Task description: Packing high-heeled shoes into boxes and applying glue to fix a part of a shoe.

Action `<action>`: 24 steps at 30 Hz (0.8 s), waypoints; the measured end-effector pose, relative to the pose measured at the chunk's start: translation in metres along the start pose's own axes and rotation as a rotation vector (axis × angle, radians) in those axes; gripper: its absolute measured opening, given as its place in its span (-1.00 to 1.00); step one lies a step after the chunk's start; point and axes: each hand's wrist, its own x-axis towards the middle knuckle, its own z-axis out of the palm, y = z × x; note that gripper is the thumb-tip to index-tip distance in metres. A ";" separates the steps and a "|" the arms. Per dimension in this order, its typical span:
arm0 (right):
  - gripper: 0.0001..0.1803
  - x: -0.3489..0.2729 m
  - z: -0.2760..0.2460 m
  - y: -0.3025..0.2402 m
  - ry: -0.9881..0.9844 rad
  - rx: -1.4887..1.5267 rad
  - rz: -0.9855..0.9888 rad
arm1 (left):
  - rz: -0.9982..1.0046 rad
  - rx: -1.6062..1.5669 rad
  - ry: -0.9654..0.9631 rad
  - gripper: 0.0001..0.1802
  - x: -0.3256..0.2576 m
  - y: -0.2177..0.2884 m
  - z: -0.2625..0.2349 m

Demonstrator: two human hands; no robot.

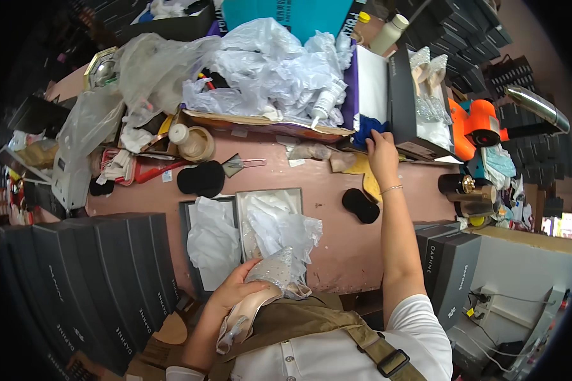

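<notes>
My left hand (pixel 236 289) is closed around a pale, glittery high-heeled shoe (pixel 278 265), held close to my apron at the table's near edge. Just beyond it lies an open shoebox (pixel 300 200) with white tissue paper (pixel 273 219) in it. My right arm stretches far forward, and my right hand (pixel 382 152) has its fingertips closed on a dark blue cloth (pixel 365 132) beside the black box at the back right. That box (pixel 403 108) carries a pair of similar glittery shoes (pixel 429 79), standing among tissue.
Crumpled plastic bags (pixel 267 63) fill a large carton at the back. Black sponge-like pads (pixel 360 206) lie on the pink table (pixel 337 238). Dark shoeboxes (pixel 102 273) are lined up at the left, with more (pixel 448 263) at the right. An orange heat-gun-like tool (pixel 473 127) stands far right.
</notes>
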 end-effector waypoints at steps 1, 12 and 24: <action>-0.80 0.003 0.003 0.002 -0.014 0.012 -0.013 | 0.007 0.017 -0.006 -0.32 0.000 0.001 0.001; -0.82 -0.050 0.047 -0.094 -0.311 0.486 -0.508 | 0.037 -0.067 -0.023 -0.33 0.003 -0.007 -0.011; -0.60 -0.041 0.107 -0.106 -0.540 0.359 -0.854 | 0.023 -0.090 -0.002 -0.35 0.007 -0.010 -0.019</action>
